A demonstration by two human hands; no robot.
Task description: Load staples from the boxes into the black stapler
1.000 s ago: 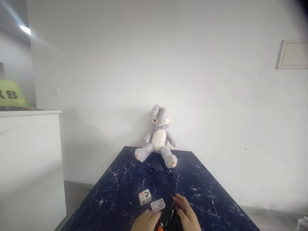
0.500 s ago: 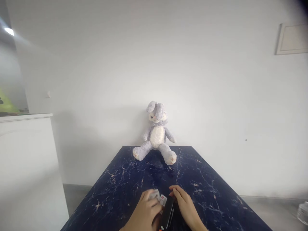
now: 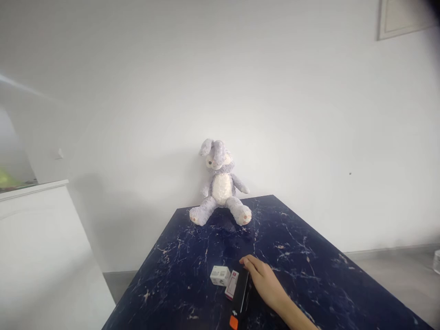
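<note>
Black-and-orange object (image 3: 239, 293) just left of the partly curled right hand (image 3: 258, 274), grip unclear; left hand unseen.

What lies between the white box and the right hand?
Going from the white box to the right hand, the head view shows the flat box, then the black item.

Cropped or unreadable around the dark blue, marble-patterned table (image 3: 192, 247)
Print on the small white cuboid box (image 3: 220, 275) there cannot be read; right of the table, a whitish rounded container (image 3: 437, 262) is cropped; left, a yellow-green shape (image 3: 4, 178) is blurred.
</note>
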